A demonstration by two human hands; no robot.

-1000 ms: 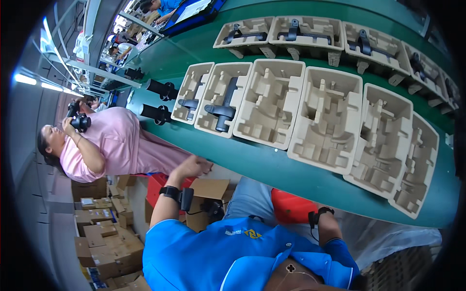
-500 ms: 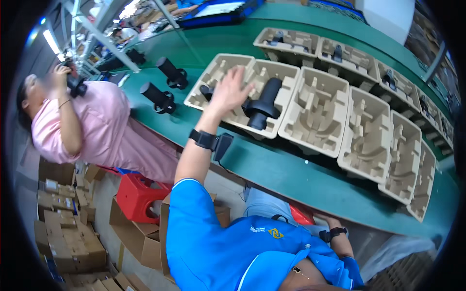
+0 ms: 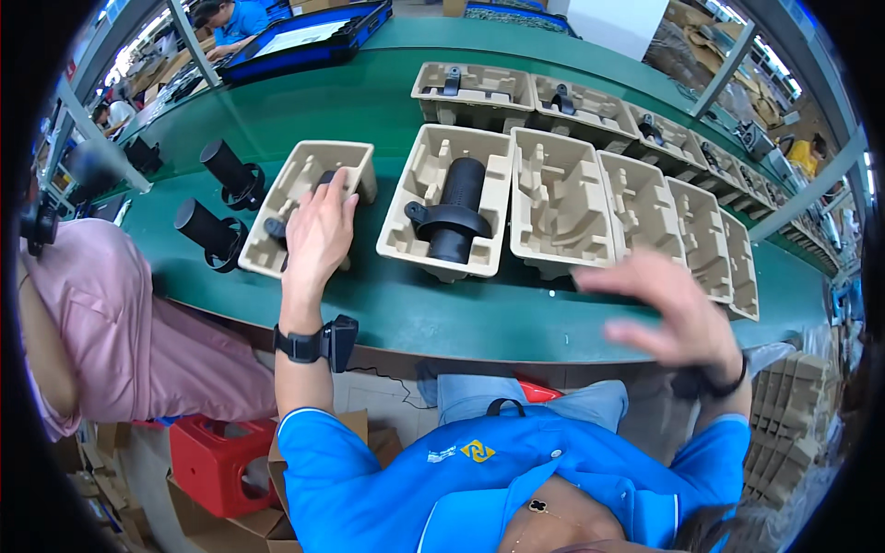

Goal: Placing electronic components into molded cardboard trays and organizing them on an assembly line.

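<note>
My left hand (image 3: pixel 318 232) lies flat, fingers apart, on a beige moulded pulp tray (image 3: pixel 293 189) that holds a black part, mostly hidden under the hand. To its right a second pulp tray (image 3: pixel 410 226) carries a black cylindrical part (image 3: pixel 455 210) with a ring clamp. My right hand (image 3: pixel 666 311) hovers blurred and open above the near belt edge, in front of several pulp trays (image 3: pixel 562 198) without black cylinders. It holds nothing.
Two loose black cylinders (image 3: pixel 214 198) stand on the green conveyor belt (image 3: pixel 442 309) left of the trays. A back row of trays (image 3: pixel 553 103) holds small black pieces. A person in pink (image 3: pixel 101 323) stands at my left; a red crate (image 3: pixel 217 461) and cardboard boxes lie below.
My left hand has come down onto the leftmost tray. My right hand rose from beside my body to above the belt edge. The view tilted down toward the trays.
</note>
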